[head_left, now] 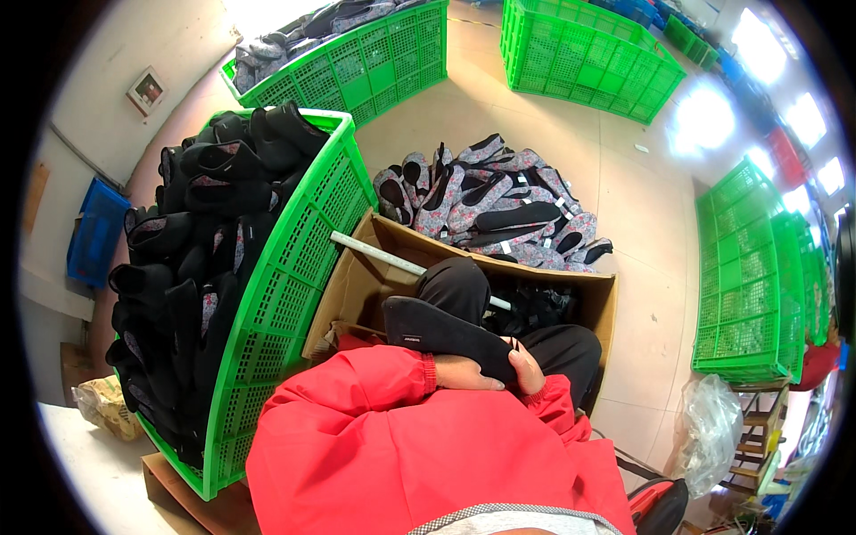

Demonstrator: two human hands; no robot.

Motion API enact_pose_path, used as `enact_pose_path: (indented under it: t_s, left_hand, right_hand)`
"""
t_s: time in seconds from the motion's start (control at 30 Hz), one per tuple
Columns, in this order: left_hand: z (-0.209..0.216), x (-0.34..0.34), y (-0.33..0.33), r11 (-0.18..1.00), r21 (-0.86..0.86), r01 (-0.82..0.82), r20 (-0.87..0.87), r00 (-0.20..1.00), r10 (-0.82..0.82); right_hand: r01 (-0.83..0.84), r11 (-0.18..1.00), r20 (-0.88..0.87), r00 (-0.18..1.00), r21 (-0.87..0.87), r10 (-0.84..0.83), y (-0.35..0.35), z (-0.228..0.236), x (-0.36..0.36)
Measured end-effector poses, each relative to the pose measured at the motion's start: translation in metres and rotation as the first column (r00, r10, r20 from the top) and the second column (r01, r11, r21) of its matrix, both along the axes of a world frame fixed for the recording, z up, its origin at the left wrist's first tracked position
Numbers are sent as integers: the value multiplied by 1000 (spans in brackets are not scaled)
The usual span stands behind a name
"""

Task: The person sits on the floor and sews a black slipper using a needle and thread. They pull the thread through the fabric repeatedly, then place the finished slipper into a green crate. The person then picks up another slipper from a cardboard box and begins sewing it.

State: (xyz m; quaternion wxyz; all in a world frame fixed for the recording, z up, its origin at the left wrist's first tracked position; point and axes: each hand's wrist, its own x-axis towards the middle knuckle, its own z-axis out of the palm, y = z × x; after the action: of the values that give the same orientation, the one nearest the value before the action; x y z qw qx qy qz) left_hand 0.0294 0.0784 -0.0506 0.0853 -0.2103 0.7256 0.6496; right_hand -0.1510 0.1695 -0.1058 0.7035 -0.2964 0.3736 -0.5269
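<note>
1. Above the lap point(560, 349), a black slipper point(441, 332) is held in the grip of left hand point(465, 373) and right hand point(528, 367).
2. Even support is best kept, its edge left uncreased.

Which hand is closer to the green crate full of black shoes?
Left. The left hand is right of the green crate, apart from it; the right hand is farther right, past the left one. Both hold a black shoe.

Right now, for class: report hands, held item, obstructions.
Left hand, right hand: both on black slipper. Slipper partly hides left knee. White rod lies beyond, across cardboard box.
</note>
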Motion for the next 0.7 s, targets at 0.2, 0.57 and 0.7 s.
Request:
enact_pose_path:
  t_s: [0.2,0.57,0.7]
  left_hand:
    - [13,1,0,1000,9,-1,65,998,0]
    - [5,1,1,999,-41,-17,16,1000,17]
    - [15,4,2,997,-61,-35,9,999,36]
  right_hand:
    - [-9,1000,-3,1000,-3,9,-1,5,1]
    - [0,1000,-25,1000,-7,0,-1,12,2]
    - [16,1000,-34,999,-8,-16,1,6,1]
